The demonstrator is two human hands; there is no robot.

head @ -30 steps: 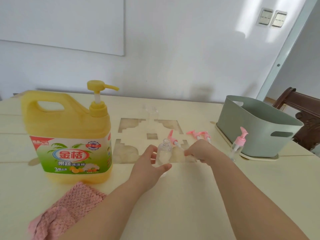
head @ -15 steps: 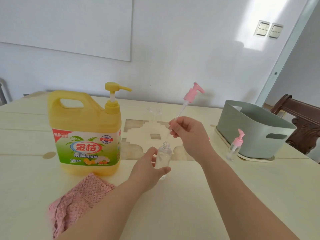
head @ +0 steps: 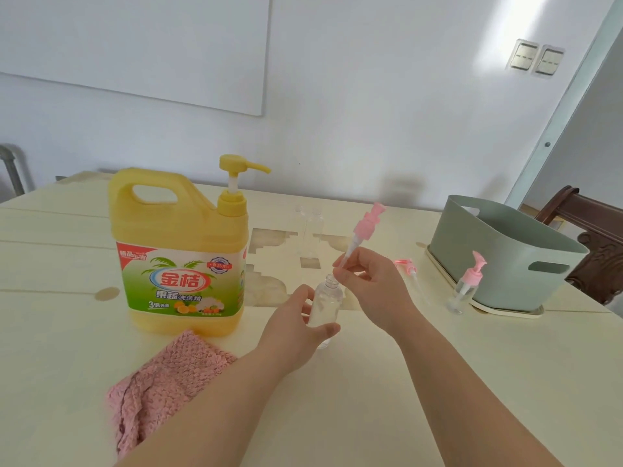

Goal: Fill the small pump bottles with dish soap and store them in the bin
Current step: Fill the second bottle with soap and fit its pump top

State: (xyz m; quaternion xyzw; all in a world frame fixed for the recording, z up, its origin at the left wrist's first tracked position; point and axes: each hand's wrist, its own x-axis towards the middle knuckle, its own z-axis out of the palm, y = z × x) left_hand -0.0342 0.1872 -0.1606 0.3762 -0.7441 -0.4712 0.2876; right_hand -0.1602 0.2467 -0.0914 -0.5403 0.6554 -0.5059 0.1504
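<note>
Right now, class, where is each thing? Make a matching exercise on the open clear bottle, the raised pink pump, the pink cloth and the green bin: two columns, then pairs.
1. small clear plastic bottle, neck open
2. pink plastic pump head with dip tube
3. pink fluffy cloth
4. grey-green plastic bin

A. in front of the big yellow soap jug
B. gripped by the left hand
C. on a cream tray
D. pinched by the right hand

Pairs: 1-B, 2-D, 3-A, 4-C
</note>
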